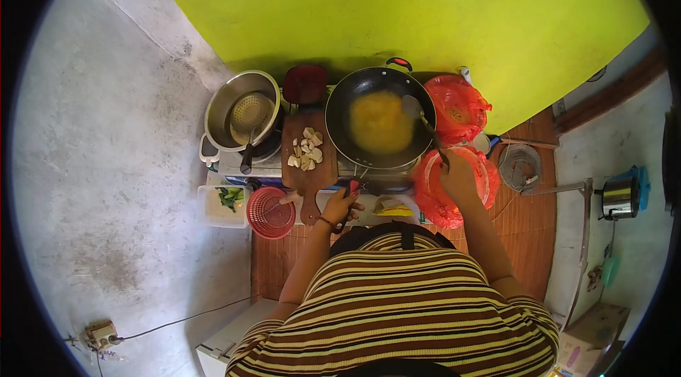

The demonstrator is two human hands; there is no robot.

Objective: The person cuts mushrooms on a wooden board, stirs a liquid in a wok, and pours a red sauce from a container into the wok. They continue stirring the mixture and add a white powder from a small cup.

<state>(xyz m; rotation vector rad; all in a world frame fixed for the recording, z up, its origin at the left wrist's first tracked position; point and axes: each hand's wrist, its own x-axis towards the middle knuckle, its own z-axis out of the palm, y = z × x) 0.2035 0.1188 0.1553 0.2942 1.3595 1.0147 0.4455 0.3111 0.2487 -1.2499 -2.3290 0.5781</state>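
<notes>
The spatula [428,126] lies ahead of the right hand [457,177] and over to this person's left, its handle crossing the right rim of the wok [339,122]. From here I see the right fingers clamped round the near end of that handle, so there is no gap between them and it; the undersides of the fingers are hidden from me. The spatula's long axis runs on a slant, from the fist forward and leftward, and its blade points in at the right edge of the yellow food [379,129]. Whether the blade touches the bottom of the wok I cannot tell.

The right hand is clearly the nearer one to the spatula. The left hand [340,207] is just in front of the body, fingers wrapped round the long handle [354,185] of the wok. That handle points back toward the person and a little left, while a small loop [399,63] sticks out at the far rim. The cutting board [301,177] with its pale pieces [307,149] is beside the wok, on the left
</notes>
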